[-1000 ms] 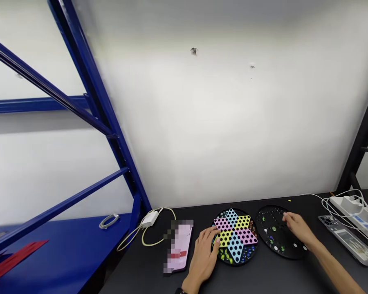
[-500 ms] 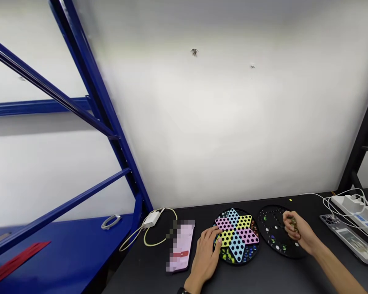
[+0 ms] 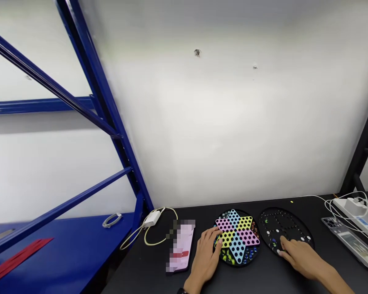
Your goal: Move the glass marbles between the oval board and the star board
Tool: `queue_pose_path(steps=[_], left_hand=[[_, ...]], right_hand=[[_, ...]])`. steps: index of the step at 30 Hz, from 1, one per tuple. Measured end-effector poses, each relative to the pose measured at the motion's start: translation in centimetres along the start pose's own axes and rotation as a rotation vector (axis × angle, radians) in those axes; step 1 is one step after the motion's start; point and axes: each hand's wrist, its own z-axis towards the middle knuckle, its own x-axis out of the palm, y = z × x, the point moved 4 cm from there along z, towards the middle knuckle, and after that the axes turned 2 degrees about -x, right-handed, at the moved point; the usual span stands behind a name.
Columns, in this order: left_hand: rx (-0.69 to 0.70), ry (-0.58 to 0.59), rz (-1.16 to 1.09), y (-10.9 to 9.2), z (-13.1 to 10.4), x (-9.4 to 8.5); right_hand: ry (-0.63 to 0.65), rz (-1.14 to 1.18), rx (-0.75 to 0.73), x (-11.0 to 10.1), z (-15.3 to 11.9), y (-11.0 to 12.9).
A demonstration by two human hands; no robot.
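A Chinese checkers board (image 3: 237, 236) has a pink, yellow and light-blue star, with coloured marbles (image 3: 227, 256) around it under a clear rim. My left hand (image 3: 206, 249) lies flat with fingers stretched out, its fingertips on the board's left edge. To the right is a round black tray (image 3: 286, 222) with hollows, holding a few loose white, green and blue marbles (image 3: 274, 241). My right hand (image 3: 299, 254) reaches down at its front edge, thumb and index finger low by the marbles. The other fingers are curled, and the green marbles seen in them earlier are hidden.
A phone (image 3: 182, 247) lies left of my left hand, near a white charger (image 3: 151, 219) with its cable. At the right are another phone (image 3: 349, 241) and a white power strip (image 3: 358, 212) with cables. A blue metal frame (image 3: 110, 98) rises at the left.
My right hand has come down from above the tray's right part to its front edge, its palm turning downward. The green marbles in it are now hidden. My left hand has stayed put.
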Motion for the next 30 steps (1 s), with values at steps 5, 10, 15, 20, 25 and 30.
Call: queue_pose_path(steps=[5,10,15,20,25,30], left_hand=[[0.012,-0.017,0.015,0.1,0.0,0.1],[0.02,-0.034,0.023,-0.1,0.1,-0.1],[0.007,-0.016,0.013,0.0,0.0,-0.1],[0.004,-0.013,0.02,0.0,0.1,0.0],[0.003,-0.013,0.022,0.1,0.1,0.0],[0.002,-0.014,0.018,0.2,0.0,0.0]], right_hand=[[-0.051,0.707,0.125,-1.6,1.2,0.5],[-0.058,1.025,0.238,-1.6,3.0,0.5],[-0.158,0.512,0.085,-0.2,2.9,0.9],[-0.137,0.05,-0.115,1.7,1.6,2.4],[-0.103,0.203,-0.171,1.0,2.1,2.8],[-0.307,0.739,0.096,-1.1,4.7,-0.1]])
